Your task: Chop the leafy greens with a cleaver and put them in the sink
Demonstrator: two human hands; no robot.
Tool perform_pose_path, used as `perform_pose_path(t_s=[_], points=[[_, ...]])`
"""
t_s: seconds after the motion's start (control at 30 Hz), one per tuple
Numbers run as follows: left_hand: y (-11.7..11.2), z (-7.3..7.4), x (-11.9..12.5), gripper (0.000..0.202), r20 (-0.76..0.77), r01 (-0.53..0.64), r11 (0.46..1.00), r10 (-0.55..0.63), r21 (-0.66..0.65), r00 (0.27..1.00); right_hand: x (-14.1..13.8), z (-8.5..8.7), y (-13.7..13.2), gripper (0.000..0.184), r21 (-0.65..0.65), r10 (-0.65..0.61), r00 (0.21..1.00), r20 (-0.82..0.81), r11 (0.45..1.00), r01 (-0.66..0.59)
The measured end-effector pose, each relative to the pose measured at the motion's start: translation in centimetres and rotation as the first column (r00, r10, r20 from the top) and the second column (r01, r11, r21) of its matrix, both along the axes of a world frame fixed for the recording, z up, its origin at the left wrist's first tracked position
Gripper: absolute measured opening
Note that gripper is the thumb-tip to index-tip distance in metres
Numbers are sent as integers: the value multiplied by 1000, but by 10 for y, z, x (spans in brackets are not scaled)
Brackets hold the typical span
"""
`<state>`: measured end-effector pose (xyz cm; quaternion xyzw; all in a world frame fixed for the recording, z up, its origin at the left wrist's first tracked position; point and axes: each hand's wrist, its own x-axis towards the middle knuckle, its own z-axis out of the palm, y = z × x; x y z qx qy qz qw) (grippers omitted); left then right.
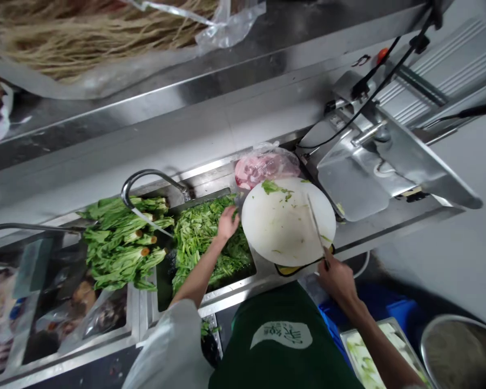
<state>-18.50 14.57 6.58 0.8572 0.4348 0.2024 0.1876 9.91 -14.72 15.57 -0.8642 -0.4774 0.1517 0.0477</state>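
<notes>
My right hand (337,276) grips the handle of a knife (315,216), its blade seen nearly edge-on over the right side of a round white cutting board (283,227). A few green scraps (272,187) lie on the board's far part. My left hand (227,222) is above the sink's right side, close to the board's left edge, fingers loosely bent and apart with nothing visible in them. Cut leafy greens (198,232) fill the sink (243,278) beneath it. Bunches of whole leafy greens with stems (123,243) are piled left of that sink.
Bagged raw meat (265,166) lies behind the board. A metal slicing machine (360,167) stands to the right. A curved faucet (146,175) arches over the greens. Overhead runs a steel shelf (178,92). A tray of cut pale vegetables (383,351) sits low at right.
</notes>
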Motion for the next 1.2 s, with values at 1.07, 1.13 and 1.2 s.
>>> perform_pose_path(t_s=[1.07, 1.13, 1.2], points=[[-266, -46, -263, 43, -43, -833, 391, 897, -391, 441, -173, -62, 124, 54, -81, 433, 900, -44, 897, -435], [-288, -39, -268, 43, 35, -841, 339, 933, -421, 359, -225, -76, 135, 56, -82, 554, 829, -79, 825, -559], [-312, -28, -275, 42, 63, -858, 286, 956, -427, 287, -271, -91, 154, 60, -143, 654, 747, -117, 733, -665]])
